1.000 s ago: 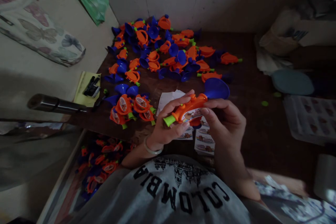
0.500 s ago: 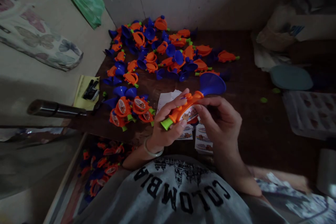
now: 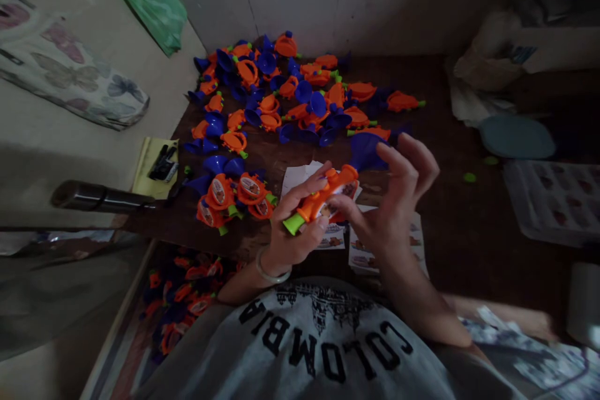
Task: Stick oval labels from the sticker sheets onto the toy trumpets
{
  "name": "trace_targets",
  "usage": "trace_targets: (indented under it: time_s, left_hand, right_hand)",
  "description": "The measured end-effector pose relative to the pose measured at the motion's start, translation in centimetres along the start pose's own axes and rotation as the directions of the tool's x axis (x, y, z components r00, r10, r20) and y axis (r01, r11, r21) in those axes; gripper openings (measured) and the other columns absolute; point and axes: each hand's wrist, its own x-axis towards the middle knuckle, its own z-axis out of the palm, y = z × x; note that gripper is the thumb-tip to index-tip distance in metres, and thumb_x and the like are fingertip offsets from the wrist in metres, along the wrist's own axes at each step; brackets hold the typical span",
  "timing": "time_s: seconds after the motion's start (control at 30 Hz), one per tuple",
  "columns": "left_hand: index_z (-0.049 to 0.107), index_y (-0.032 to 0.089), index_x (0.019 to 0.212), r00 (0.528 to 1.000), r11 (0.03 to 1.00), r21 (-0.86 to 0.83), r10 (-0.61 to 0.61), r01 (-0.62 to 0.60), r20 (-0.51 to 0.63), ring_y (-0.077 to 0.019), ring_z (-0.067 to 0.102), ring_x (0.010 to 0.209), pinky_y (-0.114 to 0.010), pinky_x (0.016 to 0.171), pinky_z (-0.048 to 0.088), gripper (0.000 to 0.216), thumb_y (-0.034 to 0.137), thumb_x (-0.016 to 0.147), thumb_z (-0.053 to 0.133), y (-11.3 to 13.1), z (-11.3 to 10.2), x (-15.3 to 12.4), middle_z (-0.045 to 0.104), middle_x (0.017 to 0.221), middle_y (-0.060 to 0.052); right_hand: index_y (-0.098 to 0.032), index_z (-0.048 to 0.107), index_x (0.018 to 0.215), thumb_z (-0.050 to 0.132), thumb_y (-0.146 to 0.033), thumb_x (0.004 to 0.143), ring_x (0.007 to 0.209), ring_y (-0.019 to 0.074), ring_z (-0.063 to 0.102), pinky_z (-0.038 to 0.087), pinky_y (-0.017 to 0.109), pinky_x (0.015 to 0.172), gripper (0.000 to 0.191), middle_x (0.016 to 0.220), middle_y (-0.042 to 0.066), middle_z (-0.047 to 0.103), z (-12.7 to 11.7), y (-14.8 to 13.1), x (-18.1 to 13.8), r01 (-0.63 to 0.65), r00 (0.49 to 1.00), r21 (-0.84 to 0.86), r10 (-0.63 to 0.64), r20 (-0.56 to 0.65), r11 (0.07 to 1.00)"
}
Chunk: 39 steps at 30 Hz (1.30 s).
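Note:
My left hand (image 3: 293,225) is wrapped round an orange toy trumpet (image 3: 323,195) with a green mouthpiece and a blue bell, held over the dark table. My right hand (image 3: 391,203) presses its thumb on the sticker on the trumpet's side; its other fingers are spread and raised. Under my hands lie sticker sheets (image 3: 365,250). A small group of stickered trumpets (image 3: 232,195) sits to the left of my left hand.
A large pile of orange and blue trumpets (image 3: 290,90) covers the back of the dark table (image 3: 459,225). More trumpets (image 3: 180,300) lie in a box below the table's left edge. A yellow pad (image 3: 152,165), a dark tube (image 3: 98,197) and a tray (image 3: 553,200) are nearby.
My right hand's fingers have lifted off the trumpet and spread apart, leaving the thumb on the sticker. The trumpet has tilted slightly and moved a little to the left.

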Motion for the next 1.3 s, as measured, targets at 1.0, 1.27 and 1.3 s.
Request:
trace_targets:
  time_s: [1.0,1.27,1.3]
  left_hand:
    - [0.053,0.017,0.151,0.926,0.461,0.874,-0.24,-0.156,0.292,-0.0372,0.059,0.139,-0.059,0.116,0.05,0.063,0.043,0.097,0.07,-7.2,-4.3,-3.0,0.061,0.145,-0.023]
    - [0.057,0.017,0.148,0.893,0.437,0.899,-0.396,-0.021,0.213,-0.0346,0.059,0.121,-0.054,0.108,0.05,0.057,0.03,0.095,0.072,-10.2,-4.5,-1.6,0.066,0.126,-0.017]
    - [0.059,0.017,0.147,0.896,0.445,0.895,-0.391,-0.017,0.211,-0.0343,0.06,0.119,-0.054,0.106,0.05,0.054,0.027,0.095,0.07,-10.2,-4.5,-1.6,0.067,0.124,-0.016]
  right_hand:
    - [-0.015,0.054,0.137,0.06,-0.035,0.101,0.107,0.0326,0.078,0.058,0.036,0.068,0.042,0.145,0.024,0.064,-1.0,2.9,-12.2,-0.056,0.516,-0.539,0.486,0.705,0.84]
    - [-0.014,0.05,0.146,0.06,-0.038,0.099,0.125,0.0426,0.072,0.065,0.055,0.087,0.053,0.149,0.028,0.06,-0.9,3.7,-12.6,-0.21,0.528,-0.497,0.525,0.667,0.842]
    - [-0.014,0.05,0.147,0.061,-0.037,0.098,0.126,0.0434,0.071,0.064,0.057,0.088,0.055,0.148,0.028,0.061,-0.8,3.9,-12.7,-0.234,0.535,-0.482,0.526,0.661,0.844]
